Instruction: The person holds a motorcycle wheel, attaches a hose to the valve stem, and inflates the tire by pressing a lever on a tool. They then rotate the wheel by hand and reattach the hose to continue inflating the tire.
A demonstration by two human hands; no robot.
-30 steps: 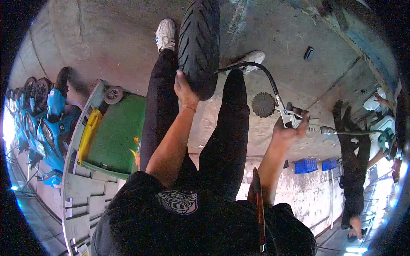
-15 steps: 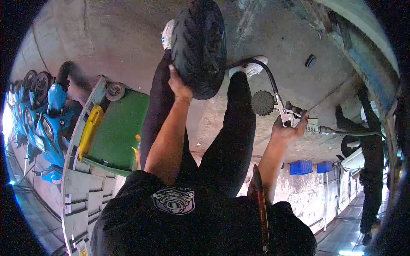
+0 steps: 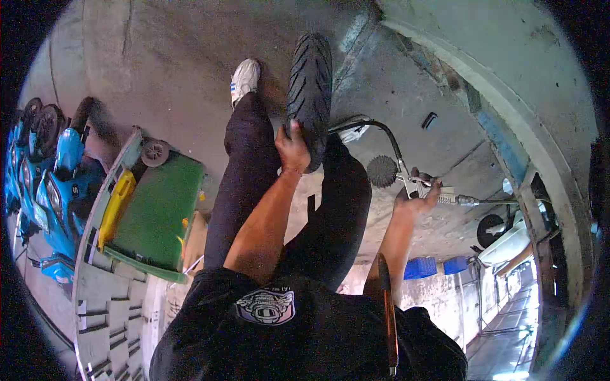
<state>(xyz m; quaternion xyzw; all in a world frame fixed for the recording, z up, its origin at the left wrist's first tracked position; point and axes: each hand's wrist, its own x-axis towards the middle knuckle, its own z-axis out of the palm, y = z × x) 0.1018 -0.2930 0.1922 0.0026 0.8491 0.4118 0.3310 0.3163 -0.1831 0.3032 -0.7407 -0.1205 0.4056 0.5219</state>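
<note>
A black tyre (image 3: 310, 82) with grooved tread stands upright on the floor in front of me, seen almost edge-on. My left hand (image 3: 293, 151) grips its near edge, thumb on the tread. In my right hand (image 3: 416, 200) is a tyre inflator gun (image 3: 413, 183), fingers wrapped round its handle. A round black-rimmed gauge (image 3: 382, 171) sits at its left side. From the gun, a black hose (image 3: 386, 131) curves over to the tyre's right side, where its end is hidden. A supply line (image 3: 495, 202) runs off to the right.
Blue scooters (image 3: 54, 193) stand at the left. Beside them is a green bin (image 3: 155, 219) with a yellow part and a small wheel. Blue crates (image 3: 420, 268) lie along the wall, and a small dark object (image 3: 429, 120) rests on the floor. A curved ledge (image 3: 508, 82) borders the right.
The tyre has turned from showing its side to nearly edge-on, my left hand still on it. The inflator gun stays in my right hand. My view has shifted, and a person at right has left it.
</note>
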